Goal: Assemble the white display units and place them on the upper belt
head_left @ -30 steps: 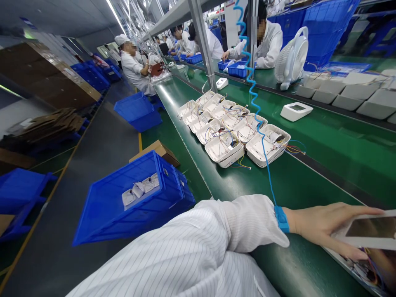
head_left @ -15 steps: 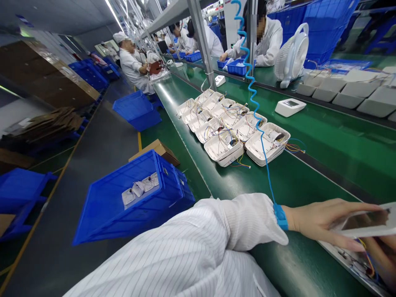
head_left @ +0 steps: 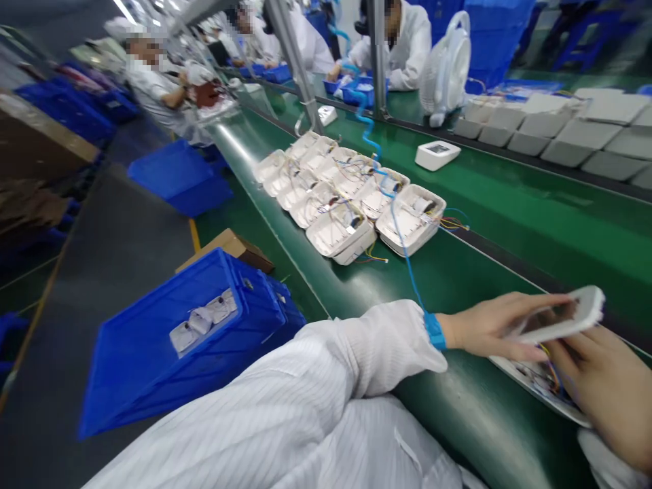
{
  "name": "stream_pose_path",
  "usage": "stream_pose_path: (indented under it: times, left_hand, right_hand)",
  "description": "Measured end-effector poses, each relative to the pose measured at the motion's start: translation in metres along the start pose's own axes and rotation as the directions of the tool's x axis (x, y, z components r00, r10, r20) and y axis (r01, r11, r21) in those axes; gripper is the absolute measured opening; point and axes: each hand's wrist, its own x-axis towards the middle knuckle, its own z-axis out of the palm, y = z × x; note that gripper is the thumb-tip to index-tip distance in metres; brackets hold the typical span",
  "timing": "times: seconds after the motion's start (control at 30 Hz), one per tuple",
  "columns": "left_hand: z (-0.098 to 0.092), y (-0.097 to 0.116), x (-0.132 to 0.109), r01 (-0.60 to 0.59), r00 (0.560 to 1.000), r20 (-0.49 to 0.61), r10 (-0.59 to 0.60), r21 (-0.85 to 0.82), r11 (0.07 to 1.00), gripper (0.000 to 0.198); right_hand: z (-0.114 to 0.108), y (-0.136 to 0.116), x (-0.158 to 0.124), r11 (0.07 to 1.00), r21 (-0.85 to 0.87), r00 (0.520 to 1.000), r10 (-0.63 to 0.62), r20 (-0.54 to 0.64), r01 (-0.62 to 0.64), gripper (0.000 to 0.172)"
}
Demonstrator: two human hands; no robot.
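My left hand grips a white front cover with a screen and holds it tilted up over an open white device base full of coloured wires on the green belt. A blue wrist strap with a coiled blue cord sits on my left wrist. My right hand reaches under the lifted cover at the wires; its fingertips are hidden.
Several open white device shells with wires lie in two rows further up the belt. A finished white unit, a white fan and grey housings stand beyond. Blue bins sit on the floor at left. Other workers sit along the line.
The view has swung right and down. My right hand has come into view under the cover, and the cover is lifted more steeply off the base.
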Motion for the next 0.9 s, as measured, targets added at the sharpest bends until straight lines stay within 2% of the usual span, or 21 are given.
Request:
stream_pose_path:
  times: [0.07, 0.13, 0.27, 0.47, 0.7, 0.9]
  left_hand:
    - [0.003, -0.004, -0.002, -0.104, 0.993, -0.064, 0.103, -0.004, 0.995, 0.09]
    - [0.006, -0.008, -0.004, -0.134, 0.987, -0.087, 0.133, -0.002, 0.991, 0.087]
    - [0.009, -0.017, -0.005, -0.177, 0.978, -0.125, 0.167, -0.076, 0.981, 0.089]
    - [0.011, -0.031, -0.006, -0.163, 0.98, -0.146, 0.137, -0.19, 0.968, 0.082]
    - [0.011, -0.044, -0.011, -0.059, 0.984, -0.172, 0.041, -0.103, 0.993, 0.092]
    - [0.015, -0.049, -0.011, -0.155, 0.969, -0.227, 0.093, -0.273, 0.949, 0.077]
  right_hand:
    - [-0.01, -0.017, 0.005, 1.0, -0.015, 0.999, -0.018, -0.033, 0.018, 0.025]
    - [-0.013, -0.026, 0.008, 1.0, 0.006, 0.999, 0.0, -0.045, 0.0, 0.03]
    - [-0.012, -0.029, 0.012, 0.999, 0.014, 0.999, 0.048, 0.0, -0.048, 0.033]
    - [-0.012, -0.032, 0.013, 0.998, 0.017, 0.997, 0.067, 0.029, -0.067, 0.032]
    - [-0.013, -0.035, 0.015, 0.994, 0.024, 0.991, 0.102, 0.082, -0.104, 0.032]
    - [-0.013, -0.034, 0.015, 0.984, 0.096, 0.987, 0.146, 0.061, -0.151, 0.028]
